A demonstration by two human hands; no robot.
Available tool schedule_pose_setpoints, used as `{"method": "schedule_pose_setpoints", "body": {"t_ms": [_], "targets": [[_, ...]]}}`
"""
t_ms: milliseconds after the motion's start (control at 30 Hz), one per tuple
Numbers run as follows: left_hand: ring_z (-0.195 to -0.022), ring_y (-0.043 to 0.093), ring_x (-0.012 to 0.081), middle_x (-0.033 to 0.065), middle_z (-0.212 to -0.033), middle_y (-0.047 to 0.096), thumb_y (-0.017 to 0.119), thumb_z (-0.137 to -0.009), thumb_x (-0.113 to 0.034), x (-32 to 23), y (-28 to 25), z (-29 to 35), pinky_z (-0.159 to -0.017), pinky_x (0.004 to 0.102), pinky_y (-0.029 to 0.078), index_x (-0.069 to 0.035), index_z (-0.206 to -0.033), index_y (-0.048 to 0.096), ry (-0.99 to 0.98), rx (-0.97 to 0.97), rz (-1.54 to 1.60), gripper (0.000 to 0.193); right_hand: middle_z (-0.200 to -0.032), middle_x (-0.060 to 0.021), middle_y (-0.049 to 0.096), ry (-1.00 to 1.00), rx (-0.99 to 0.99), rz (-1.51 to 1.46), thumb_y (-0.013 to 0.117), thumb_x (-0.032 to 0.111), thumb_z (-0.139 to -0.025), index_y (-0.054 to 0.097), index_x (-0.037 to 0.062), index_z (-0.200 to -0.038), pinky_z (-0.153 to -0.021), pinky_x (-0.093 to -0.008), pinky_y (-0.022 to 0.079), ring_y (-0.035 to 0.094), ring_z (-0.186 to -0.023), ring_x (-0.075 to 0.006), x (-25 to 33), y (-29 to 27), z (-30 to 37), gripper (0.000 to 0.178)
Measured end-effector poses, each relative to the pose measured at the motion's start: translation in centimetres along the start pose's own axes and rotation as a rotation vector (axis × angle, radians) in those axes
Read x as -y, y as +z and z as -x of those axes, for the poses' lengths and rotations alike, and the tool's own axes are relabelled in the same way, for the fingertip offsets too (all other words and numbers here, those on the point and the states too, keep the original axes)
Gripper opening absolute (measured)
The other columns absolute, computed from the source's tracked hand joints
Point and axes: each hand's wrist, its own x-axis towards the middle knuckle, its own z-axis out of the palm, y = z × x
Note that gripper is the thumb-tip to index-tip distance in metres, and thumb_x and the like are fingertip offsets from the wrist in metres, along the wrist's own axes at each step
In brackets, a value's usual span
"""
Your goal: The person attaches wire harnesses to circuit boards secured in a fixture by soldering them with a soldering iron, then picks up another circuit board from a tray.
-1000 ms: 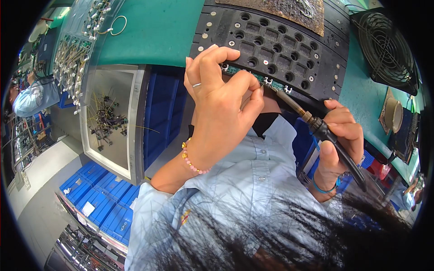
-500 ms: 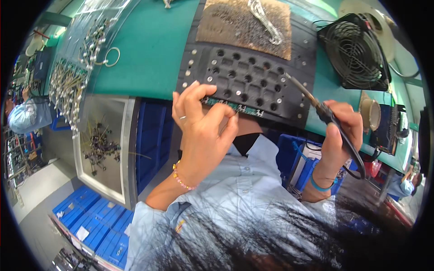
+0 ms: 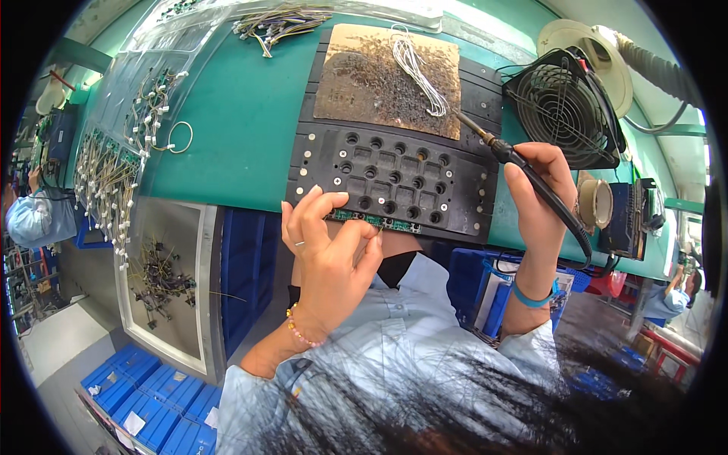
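Observation:
My right hand [image 3: 540,189] grips a soldering iron [image 3: 523,163] with a black handle and cord. Its tip is over the right edge of a scorched brown pad [image 3: 356,83], close to a looped bundle of white wires [image 3: 417,72]. My left hand [image 3: 330,246] is at the near edge of a black fixture [image 3: 390,178] with rows of round holes. Its thumb and index finger are pinched together beside a narrow green circuit board strip [image 3: 396,224]; what lies between the fingertips is too small to make out. Another finger of this hand rests on the fixture's edge.
Wires with white connectors [image 3: 110,189] hang off the left bench edge, above a metal-framed tray [image 3: 205,288] of dark parts. A black fan [image 3: 565,106] and a solder-coloured spool [image 3: 595,203] stand at right. More wires [image 3: 280,26] lie behind. Blue bins [image 3: 144,387] sit lower left.
The soldering iron's tip has gone from above the fixture's far right holes to the brown pad's right edge. My left hand keeps its pinch by the strip. The whole view has shifted.

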Motion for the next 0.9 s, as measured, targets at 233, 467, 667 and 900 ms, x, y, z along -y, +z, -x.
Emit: {"method": "schedule_pose_setpoints", "body": {"t_ms": [233,467,667,900], "targets": [[-0.141,0.038,0.0331,0.0074,-0.138,0.051,0.077,-0.08,-0.011,0.2,0.2,0.1,-0.122,0.0623,0.01,-0.013,-0.085,0.069,0.031,0.07,-0.01,0.011,-0.093,-0.0088,0.069,-0.038,-0.075,-0.012,0.072,-0.003,-0.081,0.066,-0.0025,-0.105,-0.07,-0.0224,0.049,0.058,-0.076,-0.0124,-0.3,0.2,-0.2,0.025],[-0.141,0.038,0.033,0.0075,-0.138,0.05,0.077,-0.079,-0.011,-0.2,0.0,-0.2,-0.122,0.0633,0.01,-0.014,-0.084,0.069,-0.016,0.022,-0.004,0.011,-0.093,-0.0093,0.069,-0.014,0.001,0.001,0.072,-0.003,-0.081,0.066,-0.0024,-0.106,-0.069,-0.0214,0.048,0.057,-0.075,-0.012,-0.5,0.3,-0.3,0.025],[-0.14,0.039,0.0331,0.0074,-0.138,0.051,0.077,-0.078,-0.01,-0.6,-0.1,-0.4,-0.121,0.0645,0.011,-0.013,-0.084,0.068,-0.026,0.022,-0.001,0.011,-0.092,-0.0098,0.068,-0.044,-0.024,-0.072,0.073,0.001,-0.083,0.066,-0.0007,-0.104,-0.071,-0.0228,0.048,0.057,-0.075,-0.0137,0.0,-0.7,1.0,0.022],[-0.138,0.04,0.033,0.0075,-0.137,0.051,0.077,-0.077,-0.008,-0.6,0.0,-0.4,-0.12,0.0655,0.013,-0.013,-0.081,0.067,0.009,0.065,0.017,0.012,-0.088,-0.0108,0.067,-0.19,0.013,-0.427,0.076,0.016,-0.084,0.062,0.0037,-0.096,-0.089,-0.043,0.052,0.059,-0.08,-0.022,-0.4,0.8,6.5,0.021]]}}
